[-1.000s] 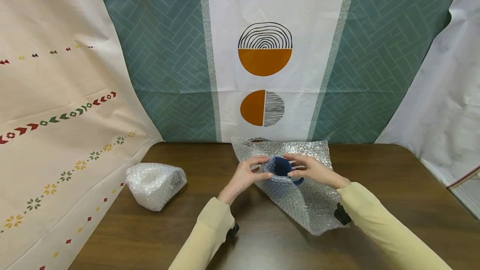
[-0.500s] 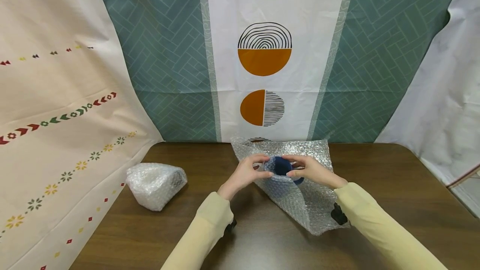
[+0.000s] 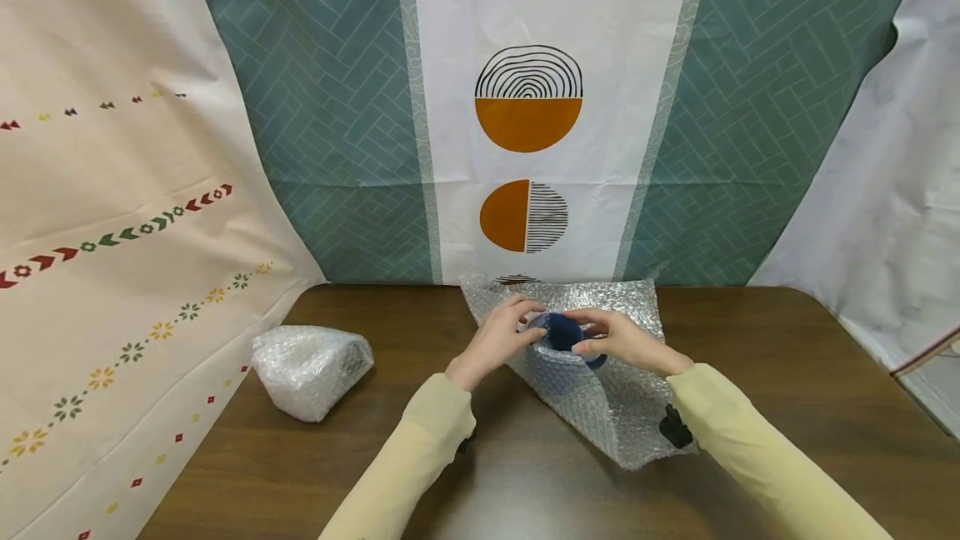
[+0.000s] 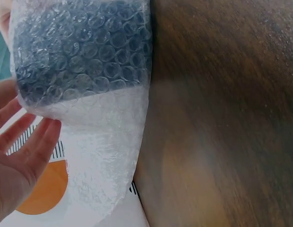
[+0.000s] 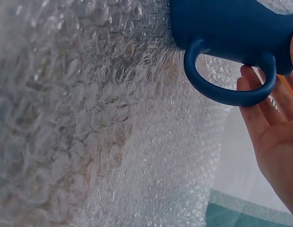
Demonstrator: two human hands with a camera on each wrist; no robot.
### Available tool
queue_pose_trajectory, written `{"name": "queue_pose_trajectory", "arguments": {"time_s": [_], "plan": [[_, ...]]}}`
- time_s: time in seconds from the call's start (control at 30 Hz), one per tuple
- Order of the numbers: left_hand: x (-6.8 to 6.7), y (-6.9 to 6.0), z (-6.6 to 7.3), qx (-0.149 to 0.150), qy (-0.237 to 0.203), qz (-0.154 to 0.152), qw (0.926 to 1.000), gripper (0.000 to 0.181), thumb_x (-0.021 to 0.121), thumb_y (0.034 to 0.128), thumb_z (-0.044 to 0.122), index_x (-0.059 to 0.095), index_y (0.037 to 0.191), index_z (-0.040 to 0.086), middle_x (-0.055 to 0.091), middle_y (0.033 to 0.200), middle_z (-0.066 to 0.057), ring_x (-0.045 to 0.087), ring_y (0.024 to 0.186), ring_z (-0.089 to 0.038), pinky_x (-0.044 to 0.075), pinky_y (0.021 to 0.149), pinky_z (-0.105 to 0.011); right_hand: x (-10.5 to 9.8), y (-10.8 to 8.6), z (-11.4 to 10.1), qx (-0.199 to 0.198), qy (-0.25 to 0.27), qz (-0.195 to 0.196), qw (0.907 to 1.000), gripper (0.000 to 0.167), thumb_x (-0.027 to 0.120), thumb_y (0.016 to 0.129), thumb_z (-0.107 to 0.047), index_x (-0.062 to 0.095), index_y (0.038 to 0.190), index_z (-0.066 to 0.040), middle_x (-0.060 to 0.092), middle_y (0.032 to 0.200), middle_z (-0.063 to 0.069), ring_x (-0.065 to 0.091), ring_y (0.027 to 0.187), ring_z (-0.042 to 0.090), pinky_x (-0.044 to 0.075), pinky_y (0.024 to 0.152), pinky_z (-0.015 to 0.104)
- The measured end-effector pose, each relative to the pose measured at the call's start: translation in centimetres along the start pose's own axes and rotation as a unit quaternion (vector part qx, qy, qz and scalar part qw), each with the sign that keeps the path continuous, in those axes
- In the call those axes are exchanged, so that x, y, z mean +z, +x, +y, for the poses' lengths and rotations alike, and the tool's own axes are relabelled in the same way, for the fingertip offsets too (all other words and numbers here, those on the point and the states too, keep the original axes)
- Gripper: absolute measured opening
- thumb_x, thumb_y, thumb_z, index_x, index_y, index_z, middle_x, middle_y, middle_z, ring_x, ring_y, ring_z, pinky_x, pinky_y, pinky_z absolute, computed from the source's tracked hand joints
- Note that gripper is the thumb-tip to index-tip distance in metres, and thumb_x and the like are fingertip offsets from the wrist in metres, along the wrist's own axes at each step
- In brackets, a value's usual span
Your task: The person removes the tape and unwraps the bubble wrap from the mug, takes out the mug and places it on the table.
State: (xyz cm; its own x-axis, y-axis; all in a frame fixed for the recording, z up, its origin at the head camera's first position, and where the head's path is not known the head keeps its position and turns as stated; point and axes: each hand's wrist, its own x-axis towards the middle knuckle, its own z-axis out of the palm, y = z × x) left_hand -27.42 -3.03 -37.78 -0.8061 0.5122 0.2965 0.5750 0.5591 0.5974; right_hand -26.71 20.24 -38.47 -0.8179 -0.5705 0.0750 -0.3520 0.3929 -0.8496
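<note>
A blue mug [image 3: 564,332] stands upright on a sheet of bubble wrap [image 3: 630,419], its left and near sides covered by the wrap. Its handle [image 5: 231,97] sticks out bare in the right wrist view. The right hand [image 3: 626,342] grips the mug near its rim, thumb on the near side and fingers on the far side. At the rim's left, the left hand [image 3: 498,340] touches the wrap's top edge with spread fingertips. In the left wrist view those fingers [image 4: 38,146] look relaxed, and the blue mug shows through the bubbles.
A bubble-wrapped bundle [image 3: 311,369] lies at the left of the brown wooden table [image 3: 420,315]; its contents are hidden. A patterned cloth [image 3: 360,190] hangs behind the table, and the bubble wrap's far edge leans up against it.
My left hand has shifted slightly up and away from its hold on the mug's wrapped side, its thumb now higher, at the rim. The right hand and the mug have hardly moved.
</note>
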Motion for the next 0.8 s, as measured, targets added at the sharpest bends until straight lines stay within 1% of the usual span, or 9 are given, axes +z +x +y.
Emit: {"name": "queue_pose_trajectory", "arguments": {"time_s": [0.17,0.4,0.6,0.67,0.73,0.8], "plan": [[0.2,0.4,0.1,0.009,0.026,0.0,0.9996,0.035,0.062,0.0871,0.019,0.057,0.12,0.01,0.05,0.122,-0.003,0.055,0.092,-0.018,0.045,0.073,-0.024,0.0,0.0,0.0,-0.006,0.0,-0.002,1.0,0.057,0.062,0.086,-0.015,0.039,0.135,0.001,0.035,0.134,0.024,0.044,0.112,0.039,0.046,0.081,0.039],[0.2,0.8,0.2,0.006,0.04,-0.011,0.9991,0.036,0.063,0.0866,0.019,0.058,0.12,0.009,0.052,0.121,-0.004,0.056,0.092,-0.018,0.046,0.073,-0.025,-0.1,-0.1,0.0,-0.011,-0.006,-0.003,0.9999,0.056,0.062,0.086,-0.015,0.039,0.135,0.001,0.037,0.133,0.025,0.045,0.111,0.039,0.046,0.08,0.038],[0.3,1.1,0.0,0.018,0.056,-0.011,0.9982,0.033,0.063,0.0868,0.017,0.06,0.118,0.008,0.054,0.12,-0.005,0.054,0.099,-0.018,0.046,0.076,-0.025,-0.1,-0.1,0.0,-0.014,-0.002,-0.005,0.9999,0.056,0.062,0.086,-0.015,0.038,0.135,0.001,0.04,0.129,0.026,0.047,0.108,0.04,0.047,0.078,0.038],[0.4,1.2,0.0,0.014,0.058,-0.014,0.9981,0.031,0.063,0.0868,0.016,0.061,0.117,0.008,0.054,0.119,-0.004,0.054,0.098,-0.018,0.046,0.075,-0.025,0.0,-0.1,0.0,-0.011,0.003,-0.005,0.9999,0.056,0.062,0.086,-0.014,0.038,0.135,0.001,0.039,0.13,0.026,0.047,0.109,0.039,0.047,0.078,0.038],[0.4,1.4,0.1,0.001,0.061,-0.013,0.998,0.029,0.063,0.0866,0.016,0.063,0.114,0.008,0.056,0.115,-0.004,0.055,0.094,-0.018,0.046,0.073,-0.025,0.0,-0.1,0.0,-0.009,0.009,-0.005,0.9999,0.056,0.062,0.086,-0.014,0.038,0.135,0.001,0.038,0.131,0.025,0.046,0.11,0.039,0.047,0.078,0.038],[0.4,1.5,0.2,-0.01,0.068,-0.003,0.9977,0.025,0.064,0.086,0.016,0.064,0.11,0.009,0.057,0.11,-0.002,0.055,0.089,-0.017,0.046,0.07,-0.025,0.0,0.0,0.0,-0.008,0.009,-0.004,0.9999,0.056,0.062,0.086,-0.013,0.038,0.135,0.001,0.038,0.131,0.026,0.047,0.109,0.039,0.047,0.078,0.038]]}}
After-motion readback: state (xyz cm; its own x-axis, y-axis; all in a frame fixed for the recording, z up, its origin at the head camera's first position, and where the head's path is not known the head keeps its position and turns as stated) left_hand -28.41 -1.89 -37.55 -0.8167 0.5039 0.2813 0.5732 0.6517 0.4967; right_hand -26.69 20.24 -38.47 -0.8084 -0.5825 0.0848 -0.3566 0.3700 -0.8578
